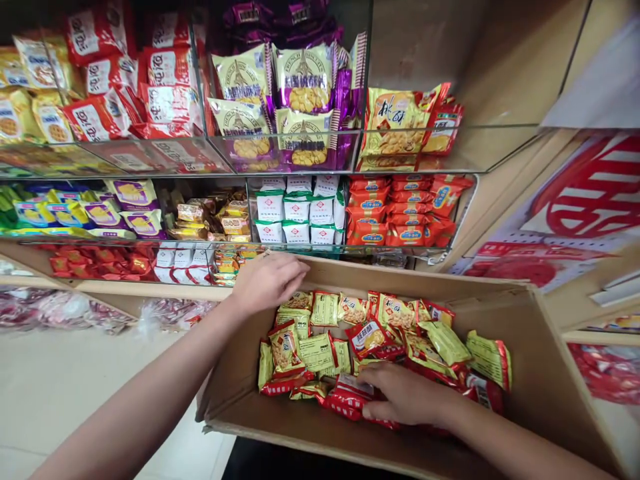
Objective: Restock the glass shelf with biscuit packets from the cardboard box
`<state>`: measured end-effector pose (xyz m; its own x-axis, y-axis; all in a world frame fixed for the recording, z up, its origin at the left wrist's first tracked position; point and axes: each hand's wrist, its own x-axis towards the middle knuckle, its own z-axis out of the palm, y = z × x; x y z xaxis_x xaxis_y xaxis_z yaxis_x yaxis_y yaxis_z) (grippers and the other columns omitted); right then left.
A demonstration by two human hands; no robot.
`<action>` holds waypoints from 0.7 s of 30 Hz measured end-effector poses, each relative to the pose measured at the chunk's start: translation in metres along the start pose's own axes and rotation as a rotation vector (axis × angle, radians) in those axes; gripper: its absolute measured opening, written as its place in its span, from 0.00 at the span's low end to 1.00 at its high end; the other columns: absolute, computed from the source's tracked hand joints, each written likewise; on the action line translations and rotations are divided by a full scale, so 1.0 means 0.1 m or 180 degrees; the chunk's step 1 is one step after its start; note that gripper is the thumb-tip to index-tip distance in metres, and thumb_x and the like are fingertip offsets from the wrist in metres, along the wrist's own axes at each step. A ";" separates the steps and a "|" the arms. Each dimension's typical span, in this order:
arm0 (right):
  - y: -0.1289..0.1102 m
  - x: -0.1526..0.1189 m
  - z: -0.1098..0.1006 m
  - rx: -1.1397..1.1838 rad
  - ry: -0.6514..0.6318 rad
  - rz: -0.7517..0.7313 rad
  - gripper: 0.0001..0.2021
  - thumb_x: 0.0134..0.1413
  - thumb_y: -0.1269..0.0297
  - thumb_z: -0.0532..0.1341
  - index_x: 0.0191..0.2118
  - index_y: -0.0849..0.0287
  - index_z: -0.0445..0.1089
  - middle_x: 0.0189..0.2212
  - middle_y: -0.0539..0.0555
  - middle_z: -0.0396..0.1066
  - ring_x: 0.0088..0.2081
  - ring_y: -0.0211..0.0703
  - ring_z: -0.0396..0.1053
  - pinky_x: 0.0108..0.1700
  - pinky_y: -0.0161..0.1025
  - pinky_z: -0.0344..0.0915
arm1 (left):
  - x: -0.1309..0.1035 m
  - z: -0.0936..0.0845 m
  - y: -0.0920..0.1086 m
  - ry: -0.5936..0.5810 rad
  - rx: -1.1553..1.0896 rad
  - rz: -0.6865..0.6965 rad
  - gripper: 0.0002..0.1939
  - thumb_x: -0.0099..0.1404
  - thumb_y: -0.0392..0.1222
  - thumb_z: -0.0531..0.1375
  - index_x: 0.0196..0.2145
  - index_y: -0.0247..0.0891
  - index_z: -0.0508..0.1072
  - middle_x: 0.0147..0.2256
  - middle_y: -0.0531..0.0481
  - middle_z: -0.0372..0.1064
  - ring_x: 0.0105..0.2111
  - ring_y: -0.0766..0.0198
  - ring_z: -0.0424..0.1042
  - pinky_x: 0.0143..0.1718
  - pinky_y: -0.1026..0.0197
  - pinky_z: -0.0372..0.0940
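A cardboard box (pixel 480 293) full of loose small biscuit packets stands before me, below the shelves. My left hand (pixel 273 279) is closed over the box's far rim near its left corner. Inside the box, my right hand (pixel 407 393) reaches in from the right, its fingers and thumb bent around a red biscuit packet (pixel 345 393) near the front wall. The palm covers part of that packet. Around it lie yellow biscuit packets (pixel 316 353) and a red-and-white packet (pixel 369 339), in a jumbled layer.
Glass-fronted shelves hold purple-and-cream biscuit packets (pixel 305 77), yellow packets (pixel 395 120), green-and-white packets (pixel 296 208) and orange packets (pixel 367 210). A glass ledge (pixel 300 150) divides the rows. Pale floor tiles (pixel 75 393) show at left; a red-and-white poster (pixel 590 187) is at right.
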<state>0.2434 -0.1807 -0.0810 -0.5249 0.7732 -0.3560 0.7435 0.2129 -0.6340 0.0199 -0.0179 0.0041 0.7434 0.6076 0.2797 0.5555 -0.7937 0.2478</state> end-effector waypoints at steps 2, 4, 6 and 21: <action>0.02 0.04 -0.01 -0.0035 0.0114 -0.0040 0.13 0.53 0.60 0.52 0.38 0.61 0.69 0.33 0.56 0.70 0.34 0.42 0.66 0.35 0.35 0.59 | -0.01 0.06 0.09 -0.0100 -0.0192 0.0082 0.13 0.64 0.40 0.49 0.39 0.34 0.69 0.36 0.47 0.69 0.37 0.65 0.67 0.42 0.61 0.61; 0.09 0.04 -0.03 0.0079 0.0371 0.0050 0.14 0.56 0.62 0.48 0.34 0.61 0.69 0.29 0.55 0.70 0.30 0.40 0.65 0.32 0.34 0.58 | -0.03 0.18 0.22 -0.0294 -0.0550 -0.0001 0.12 0.64 0.40 0.48 0.40 0.36 0.69 0.35 0.49 0.70 0.35 0.68 0.68 0.39 0.66 0.62; 0.16 0.04 -0.06 0.0338 0.0668 0.0174 0.14 0.57 0.63 0.46 0.31 0.61 0.68 0.28 0.54 0.69 0.30 0.39 0.64 0.32 0.34 0.58 | -0.05 0.33 0.37 -0.0664 -0.1154 -0.0393 0.13 0.64 0.42 0.49 0.42 0.36 0.67 0.37 0.49 0.70 0.36 0.66 0.69 0.38 0.66 0.63; -0.17 0.15 -0.81 0.2703 0.4367 0.0480 0.19 0.51 0.47 0.52 0.23 0.58 0.57 0.18 0.46 0.59 0.23 0.36 0.58 0.26 0.32 0.57 | 0.57 0.55 1.21 0.1007 -0.3755 -0.1535 0.22 0.63 0.57 0.43 0.28 0.37 0.64 0.28 0.49 0.66 0.33 0.61 0.65 0.34 0.63 0.60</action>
<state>0.2569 -0.1244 -0.0202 0.6193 0.7779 0.1063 0.0756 0.0756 -0.9943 0.1499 -0.0810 -0.0014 0.3543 0.9298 0.0995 -0.0386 -0.0918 0.9950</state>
